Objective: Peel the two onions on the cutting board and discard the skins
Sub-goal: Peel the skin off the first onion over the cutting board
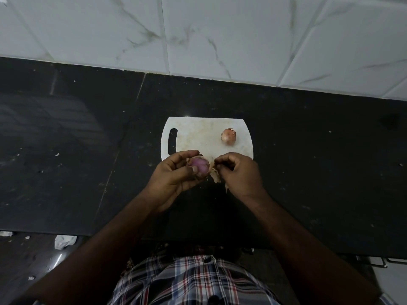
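Observation:
My left hand (176,172) grips a small purple onion (199,166) over the near edge of the white cutting board (198,137); its purple flesh shows where the skin has come off. My right hand (239,172) pinches a strip of pale dry skin (214,175) that hangs from the onion's right side. A second onion (229,136), still in its orange-brown skin, lies on the board at the back right, apart from both hands.
The board sits on a dark stone counter (308,172) with a white tiled wall (220,36) behind it. Small pale scraps dot the counter. A crumpled white scrap (65,241) lies below the counter's front edge at the left.

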{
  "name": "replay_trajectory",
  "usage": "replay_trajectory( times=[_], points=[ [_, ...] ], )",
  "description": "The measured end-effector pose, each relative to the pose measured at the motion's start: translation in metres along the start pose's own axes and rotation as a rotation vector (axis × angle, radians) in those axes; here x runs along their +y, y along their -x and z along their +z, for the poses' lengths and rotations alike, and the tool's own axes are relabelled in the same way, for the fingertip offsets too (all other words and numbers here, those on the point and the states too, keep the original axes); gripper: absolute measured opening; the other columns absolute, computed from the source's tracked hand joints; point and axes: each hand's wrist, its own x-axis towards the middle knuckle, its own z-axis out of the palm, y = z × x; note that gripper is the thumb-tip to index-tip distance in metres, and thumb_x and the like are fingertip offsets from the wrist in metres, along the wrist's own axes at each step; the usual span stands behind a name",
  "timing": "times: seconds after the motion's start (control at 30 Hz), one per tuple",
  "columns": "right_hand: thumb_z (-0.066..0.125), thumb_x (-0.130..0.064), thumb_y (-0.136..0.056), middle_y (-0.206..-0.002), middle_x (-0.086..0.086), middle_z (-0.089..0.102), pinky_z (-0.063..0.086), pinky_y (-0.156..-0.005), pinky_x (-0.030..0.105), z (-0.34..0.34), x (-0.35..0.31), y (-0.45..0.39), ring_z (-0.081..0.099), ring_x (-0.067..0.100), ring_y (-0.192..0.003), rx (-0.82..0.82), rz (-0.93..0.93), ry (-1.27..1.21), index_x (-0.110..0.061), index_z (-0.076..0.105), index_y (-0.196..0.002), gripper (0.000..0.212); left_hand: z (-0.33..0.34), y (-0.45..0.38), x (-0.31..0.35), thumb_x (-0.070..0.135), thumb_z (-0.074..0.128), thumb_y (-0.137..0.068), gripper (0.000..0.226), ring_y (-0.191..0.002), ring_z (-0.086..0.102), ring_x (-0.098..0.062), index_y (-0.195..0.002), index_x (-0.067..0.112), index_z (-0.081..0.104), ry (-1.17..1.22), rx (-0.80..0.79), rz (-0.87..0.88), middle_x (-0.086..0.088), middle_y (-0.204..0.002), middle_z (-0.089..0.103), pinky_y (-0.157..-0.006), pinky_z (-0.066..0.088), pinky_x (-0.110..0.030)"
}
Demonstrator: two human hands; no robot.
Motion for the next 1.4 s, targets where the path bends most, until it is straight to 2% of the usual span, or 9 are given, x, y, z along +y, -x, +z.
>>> replay_trajectory(
  times=[0.17,0.23,0.33,0.57,0.8,0.97,1.1,1.2,1.4],
  points=[
    [0.073,-0.015,-0.088,-0.12,-0.007,0.07,0.045,-0.096,0.019,-0.007,0.012,0.007,0.062,0.007,-0.113,-0.184,0.022,0.165,-0.018,0.074,-0.115,0.027,-0.006,0.002,0.001,-0.008,0.057,-0.09,0.041,-0.113,0.066,-0.039,-0.129,0.005,0.059,0.026,0.009,-0.01,-0.017,-0.127,0.066,-0.088,0.059,-0.042],
    [0.072,-0.02,-0.09,-0.129,-0.009,0.063,0.042,-0.101,0.019,-0.008,0.007,0.007,0.055,0.003,-0.118,-0.146,0.0,0.083,-0.019,0.072,-0.121,0.031,-0.007,0.003,0.0,-0.009,0.057,-0.09,0.042,-0.113,0.066,-0.04,-0.129,0.004,0.058,0.03,0.019,-0.015,-0.018,-0.128,0.066,-0.09,0.058,-0.043],
    [0.07,-0.027,-0.092,-0.115,-0.006,0.07,0.053,-0.093,0.026,-0.008,-0.008,0.008,0.064,0.004,-0.102,-0.098,-0.008,-0.119,-0.02,0.07,-0.122,0.031,-0.005,0.001,-0.001,-0.01,0.057,-0.09,0.041,-0.115,0.066,-0.037,-0.129,0.004,0.058,0.021,0.026,-0.01,-0.016,-0.127,0.065,-0.092,0.057,-0.044],
    [0.074,-0.01,-0.086,-0.084,-0.01,0.072,0.052,-0.077,0.014,0.007,-0.012,0.011,0.067,0.001,-0.081,0.011,-0.068,-0.1,-0.015,0.076,-0.092,0.008,-0.002,0.003,-0.001,-0.003,0.06,-0.086,0.041,-0.106,0.069,-0.035,-0.126,0.006,0.06,0.045,0.027,-0.012,-0.019,-0.127,0.066,-0.088,0.059,-0.042],
    [0.071,-0.003,-0.087,-0.11,-0.005,0.074,0.052,-0.099,0.028,-0.003,0.005,0.008,0.066,0.007,-0.106,-0.063,0.006,-0.011,-0.016,0.077,-0.108,0.026,-0.009,0.001,-0.002,-0.004,0.055,-0.093,0.038,-0.11,0.068,-0.039,-0.129,0.005,0.058,0.076,0.022,-0.017,-0.022,-0.132,0.062,-0.094,0.055,-0.049],
    [0.075,-0.029,-0.087,-0.116,-0.007,0.071,0.057,-0.082,0.019,-0.003,-0.011,0.007,0.068,0.005,-0.101,-0.157,0.019,-0.197,-0.021,0.07,-0.124,0.038,-0.003,0.0,-0.001,-0.003,0.055,-0.091,0.038,-0.104,0.07,-0.033,-0.127,0.008,0.061,0.026,-0.015,-0.028,-0.018,-0.125,0.067,-0.092,0.057,-0.046],
    [0.08,-0.024,-0.083,-0.104,0.0,0.077,0.061,-0.079,0.035,0.008,-0.012,0.007,0.073,0.015,-0.096,-0.182,0.089,-0.384,-0.013,0.075,-0.114,0.033,0.0,0.002,0.001,0.002,0.061,-0.083,0.045,-0.103,0.07,-0.032,-0.128,0.006,0.062,-0.017,-0.03,-0.033,-0.018,-0.123,0.068,-0.09,0.059,-0.044],
    [0.075,-0.013,-0.087,-0.089,0.007,0.078,0.058,-0.064,0.03,0.004,-0.012,0.004,0.074,0.019,-0.079,-0.135,0.131,-0.478,-0.008,0.078,-0.098,0.013,0.002,0.003,0.004,0.003,0.062,-0.079,0.046,-0.098,0.071,-0.032,-0.126,0.005,0.063,-0.042,-0.047,-0.034,-0.018,-0.122,0.069,-0.088,0.059,-0.043],
    [0.076,-0.03,-0.087,-0.093,0.009,0.078,0.06,-0.084,0.054,0.004,-0.012,0.002,0.073,0.035,-0.091,-0.164,0.104,-0.494,-0.02,0.077,-0.102,0.018,0.008,0.001,0.004,-0.003,0.059,-0.089,0.038,-0.092,0.072,-0.028,-0.127,0.004,0.062,-0.075,-0.034,-0.008,-0.019,-0.119,0.069,-0.087,0.06,-0.041]
  ],
)
